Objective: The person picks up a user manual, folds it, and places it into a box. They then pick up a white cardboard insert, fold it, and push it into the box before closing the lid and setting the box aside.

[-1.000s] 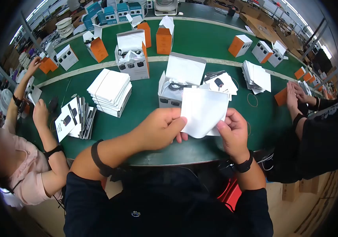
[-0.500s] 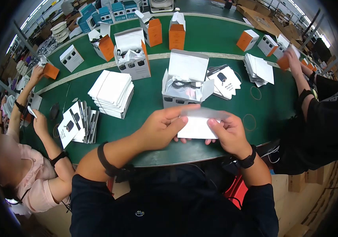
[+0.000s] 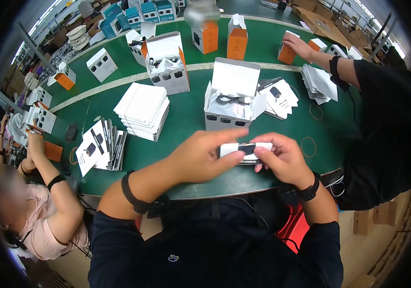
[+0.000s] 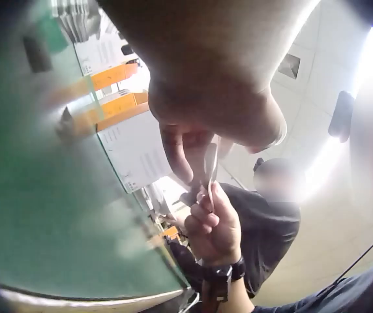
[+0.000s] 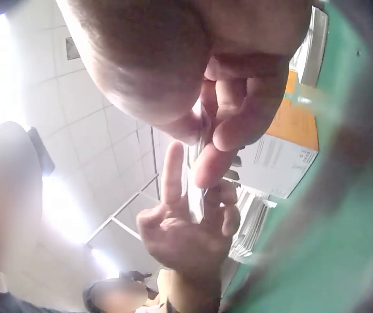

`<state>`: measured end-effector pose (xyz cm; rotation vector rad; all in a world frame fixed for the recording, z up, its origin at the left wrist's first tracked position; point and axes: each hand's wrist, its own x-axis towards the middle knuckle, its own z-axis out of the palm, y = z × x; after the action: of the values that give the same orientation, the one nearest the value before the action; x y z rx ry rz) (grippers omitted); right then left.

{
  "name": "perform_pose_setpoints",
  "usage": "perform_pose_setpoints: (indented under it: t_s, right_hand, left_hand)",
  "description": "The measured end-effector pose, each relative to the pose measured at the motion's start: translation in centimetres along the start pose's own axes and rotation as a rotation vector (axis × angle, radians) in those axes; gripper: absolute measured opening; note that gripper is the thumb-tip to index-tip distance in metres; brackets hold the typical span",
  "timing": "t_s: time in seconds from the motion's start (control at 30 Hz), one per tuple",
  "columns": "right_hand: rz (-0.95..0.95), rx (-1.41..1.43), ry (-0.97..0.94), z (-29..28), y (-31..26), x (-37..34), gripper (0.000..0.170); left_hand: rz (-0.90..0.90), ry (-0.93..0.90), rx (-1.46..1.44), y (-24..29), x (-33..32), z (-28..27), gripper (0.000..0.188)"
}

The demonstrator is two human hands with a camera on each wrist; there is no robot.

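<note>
- Pinching from opposite ends, the left hand [image 3: 201, 156] and the right hand [image 3: 287, 158] are holding a small white paper manual [image 3: 247, 149] with a dark printed patch between them; fingers behind it are mostly hiding from the head view.
- Up at the far edge, the left forefinger [image 3: 236, 133] is stretching out straight.
- That manual is hovering above the near side of the green table [image 3: 188, 117], just short of a white cardboard box [image 3: 220, 123] with its lid raised.
- Inside that box, a coiled black cable [image 3: 229, 100] is lying on top.
- Folding or squaring the manual seems to be the step; it's showing as a narrow strip, though tilt may be explaining that.
- Next move is probably calling for firm pressing, then a short far-side reach, tucking it in without snagging the cable.
- Over left, a thick stack of white paper [image 3: 143, 108] is waiting; printed manuals [image 3: 278, 98] are lying right of the box.
</note>
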<state>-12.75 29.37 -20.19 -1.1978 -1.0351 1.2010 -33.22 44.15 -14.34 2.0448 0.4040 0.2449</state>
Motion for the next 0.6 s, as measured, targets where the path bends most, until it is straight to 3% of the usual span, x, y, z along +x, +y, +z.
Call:
perform_pose_setpoints:
  t_s: [0.03,0.1,0.13,0.17,0.23,0.3,0.37,0.43,0.47,0.6]
  right_hand:
    - [-0.041,-0.035,-0.006,0.6,0.0,-0.1,0.02]
    - [-0.08,-0.123,-0.007,0.6,-0.6,-0.5,0.017]
    - [-0.142,-0.156,0.075,0.3,-1.6,-0.8,0.017]
    - [-0.203,-0.189,0.158,-0.2,-2.4,-1.1,0.016]
    - [-0.432,-0.196,0.45,-2.4,-3.4,0.1,0.012]
    - [-0.484,-0.413,0.477,-3.5,-6.3,2.2,0.013]
    - [-0.619,-0.665,0.418,-3.5,-7.1,5.6,0.016]
    - [-0.627,-0.875,0.316,-3.0,-7.7,7.6,0.017]
    - [-0.562,-1.015,0.291,-2.4,-8.6,7.7,0.016]
    - [-0.645,-1.156,0.212,-1.7,-9.3,8.6,0.015]
  left_hand:
    - [-0.001,0.001,0.002,-0.2,0.0,0.3,0.035]
    - [0.328,0.015,0.431,-1.1,0.1,1.0,0.019]
    - [0.476,0.141,0.402,-1.2,0.1,1.0,0.013]
    - [0.48,0.141,0.404,-1.3,0.2,0.3,0.013]
    - [0.541,0.428,0.558,-0.9,1.2,-2.4,0.014]
    - [0.644,0.466,0.856,0.3,3.1,-4.0,0.018]
    - [0.6,0.429,0.914,0.1,4.4,-3.0,0.026]
    - [0.39,0.236,1.202,-1.0,5.1,-1.9,0.036]
    - [0.401,0.272,1.219,-2.0,5.3,-1.4,0.042]
    - [0.331,0.329,1.105,-2.7,4.3,-1.0,0.039]
